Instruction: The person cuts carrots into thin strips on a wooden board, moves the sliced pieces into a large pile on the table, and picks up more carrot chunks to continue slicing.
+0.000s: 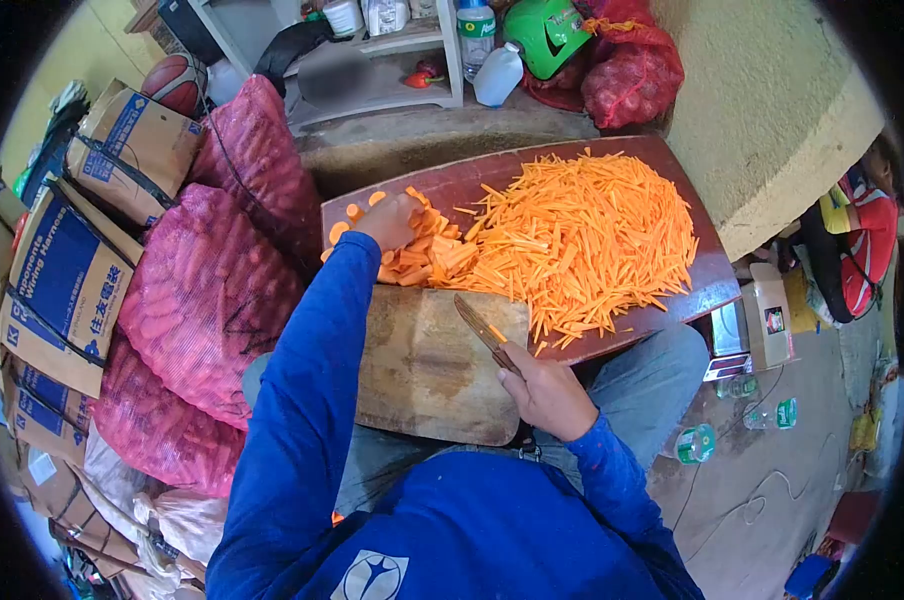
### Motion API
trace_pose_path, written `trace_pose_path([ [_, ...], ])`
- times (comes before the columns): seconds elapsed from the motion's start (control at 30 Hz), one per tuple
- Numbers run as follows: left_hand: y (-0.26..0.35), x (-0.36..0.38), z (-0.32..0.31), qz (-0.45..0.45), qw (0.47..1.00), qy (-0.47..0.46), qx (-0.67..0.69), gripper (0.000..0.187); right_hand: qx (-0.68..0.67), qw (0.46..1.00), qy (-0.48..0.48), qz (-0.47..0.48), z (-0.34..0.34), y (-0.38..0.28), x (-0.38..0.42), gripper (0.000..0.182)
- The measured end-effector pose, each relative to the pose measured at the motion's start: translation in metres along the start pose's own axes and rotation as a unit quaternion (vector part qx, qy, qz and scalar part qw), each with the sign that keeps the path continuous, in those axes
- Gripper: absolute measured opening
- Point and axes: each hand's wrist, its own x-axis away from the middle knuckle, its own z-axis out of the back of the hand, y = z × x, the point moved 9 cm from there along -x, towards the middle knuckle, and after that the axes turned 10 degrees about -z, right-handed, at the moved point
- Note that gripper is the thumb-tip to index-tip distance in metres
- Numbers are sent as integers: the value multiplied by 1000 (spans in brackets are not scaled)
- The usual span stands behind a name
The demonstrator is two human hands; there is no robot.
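Observation:
A wooden cutting board [427,375] lies across the lap, its far edge against a dark red table [710,262]. My left hand [390,221] reaches into thick carrot pieces [434,258] at the table's left end; its fingertips are hidden among them. In my right hand [547,390] is a knife [484,332], held over the board's right side with its blade pointing up and left. A large heap of thin carrot sticks [597,235] covers the middle and right of the table. Some round carrot slices [354,212] lie beside my left hand.
Pink mesh sacks [207,290] and cardboard boxes [67,270] are stacked at the left. Behind the table stand a shelf [372,98], a green helmet [544,38] and red mesh bags [634,80]. Plastic bottles [694,443] lie on the floor at the right.

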Motion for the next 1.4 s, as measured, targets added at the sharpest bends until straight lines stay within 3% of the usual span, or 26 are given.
trace_pose_path([
  [0.1,7,-9,-2,11,997,-75,-16,29,-3,1000,-6,-3,0,1,-1,32],
  [0.23,7,-12,-10,-7,997,-67,-28,26,-4,1000,-9,-7,0,0,-1,31],
  [0.33,7,-9,-15,-12,997,-50,-61,40,-4,1000,-6,-10,0,0,0,30],
  [0.53,14,4,-5,-11,999,22,-36,44,-19,1000,12,-2,3,3,-2,31],
  [0.7,40,33,21,-64,984,167,-27,43,-44,999,23,8,4,4,-1,29],
  [0.8,69,70,33,-12,988,130,81,47,-69,997,34,26,4,10,-3,26],
  [0.9,92,119,4,76,975,50,202,47,-118,992,26,27,10,9,-5,25],
  [0.97,122,145,-14,-46,968,56,241,46,-112,994,4,1,11,6,-5,25],
  [1.1,130,170,-46,-33,952,-17,302,47,-126,991,-16,32,5,-4,-1,26],
  [1.2,130,174,-31,32,981,-25,192,47,-131,989,-39,50,1,-17,-1,27],
  [1.27,126,180,-20,75,993,14,94,48,-108,991,-78,14,-8,-17,-6,28],
  [1.4,152,208,-19,58,983,94,147,54,-68,991,-117,3,-16,-21,-7,28],
])
